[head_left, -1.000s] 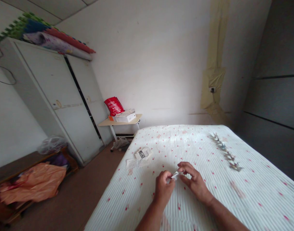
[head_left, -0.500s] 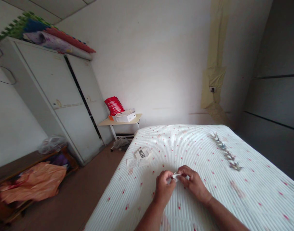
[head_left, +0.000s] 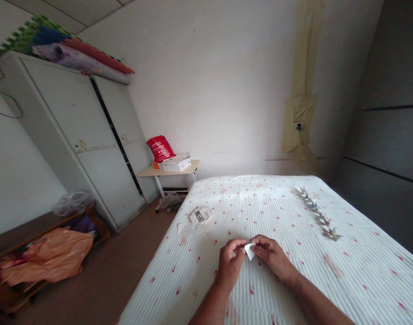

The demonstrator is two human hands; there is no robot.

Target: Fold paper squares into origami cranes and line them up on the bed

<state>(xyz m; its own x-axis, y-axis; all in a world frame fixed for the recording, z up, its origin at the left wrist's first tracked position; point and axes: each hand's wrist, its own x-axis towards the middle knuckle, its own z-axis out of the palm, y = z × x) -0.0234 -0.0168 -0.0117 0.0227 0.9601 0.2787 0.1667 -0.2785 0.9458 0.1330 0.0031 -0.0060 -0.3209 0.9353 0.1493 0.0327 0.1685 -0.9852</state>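
Note:
A small folded piece of white paper point(head_left: 250, 251) is pinched between my two hands, above the bed. My left hand point(head_left: 231, 261) grips its left side with thumb and forefinger. From the other side, my right hand point(head_left: 271, 256) pinches it too, fingers curled behind. Toward the far left of the bed lie several loose pieces of printed paper point(head_left: 194, 228), one with a dark printed square. On the right, a row of small folded paper figures point(head_left: 317, 213) stretches away from me; their exact shape is too small to make out.
The bed point(head_left: 240, 194) has a white ribbed cover with red dots. Beyond its far left corner stands a small table point(head_left: 149, 171) with a red bag point(head_left: 161, 149) and a white box point(head_left: 177, 165). A grey cabinet point(head_left: 67, 131) and an orange plastic bag point(head_left: 51, 255) are at left.
The white paper between my fingers has turned and now shows a larger pointed flap hanging down. My hands have shifted only slightly. Everything else stays where it was.

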